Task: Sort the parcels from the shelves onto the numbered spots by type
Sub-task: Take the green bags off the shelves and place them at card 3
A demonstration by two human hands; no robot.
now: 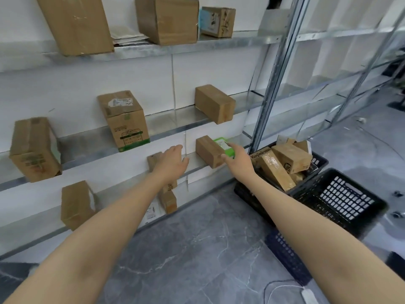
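A white wall carried rows of metal shelves (166,126) above a grey stone-patterned floor (197,238), all seen from the head camera, the only view. The left hand (173,159) reached toward the lower shelf with its fingers loose and spread, holding nothing, just left of a small brown box (207,150). The right hand (236,156) lay against that box's right side, over a green-labelled packet (221,142) touching the box. Whether it had closed on either could not be told. To the right, a black crate (252,198) on the floor held a heap of brown parcels (289,159), and a second black crate (341,198) beside it looked empty. No numbered spots showed, so nothing could be counted as sorted. Many parcels sat on the shelves, among them a large carton (168,18) up top and a printed box (125,119) mid-level, so most of the job seemed left to do.
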